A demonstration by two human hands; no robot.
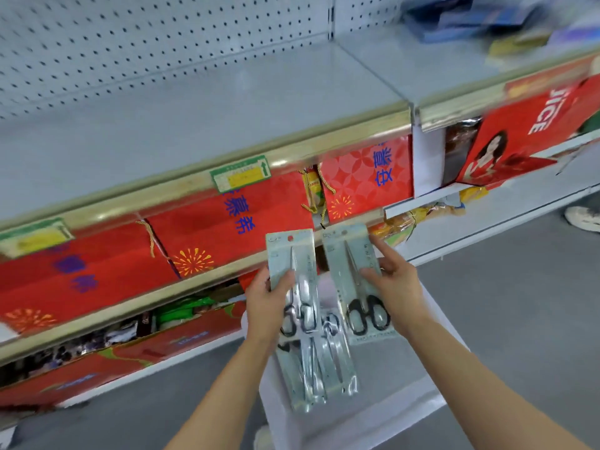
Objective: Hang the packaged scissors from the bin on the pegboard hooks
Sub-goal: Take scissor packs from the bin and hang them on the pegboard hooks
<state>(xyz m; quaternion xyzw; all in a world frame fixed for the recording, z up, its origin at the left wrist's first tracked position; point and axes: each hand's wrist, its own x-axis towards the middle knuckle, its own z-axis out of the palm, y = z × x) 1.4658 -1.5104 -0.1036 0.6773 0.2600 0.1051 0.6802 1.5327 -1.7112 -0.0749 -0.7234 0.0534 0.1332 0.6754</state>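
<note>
My left hand [264, 303] grips one pack of scissors [292, 258], a pale card with black-handled scissors under clear plastic, held upright. My right hand [394, 280] holds a second, matching pack [349, 254] beside it. Both packs hover above a white bin [406, 407] in front of me. More scissor packs [321, 368] lie stacked inside that bin. The grey pegboard [130, 43] fills the upper left, behind an empty grey shelf [227, 105]. I see no hooks on the board in this view.
Red gift bags [227, 222] with blue characters fill the shelf below the gold-edged shelf lip [194, 186]. A red juice poster [526, 131] hangs at the right. Blurred goods [470, 17] lie top right. Someone's shoe [582, 219] stands on the grey floor at far right.
</note>
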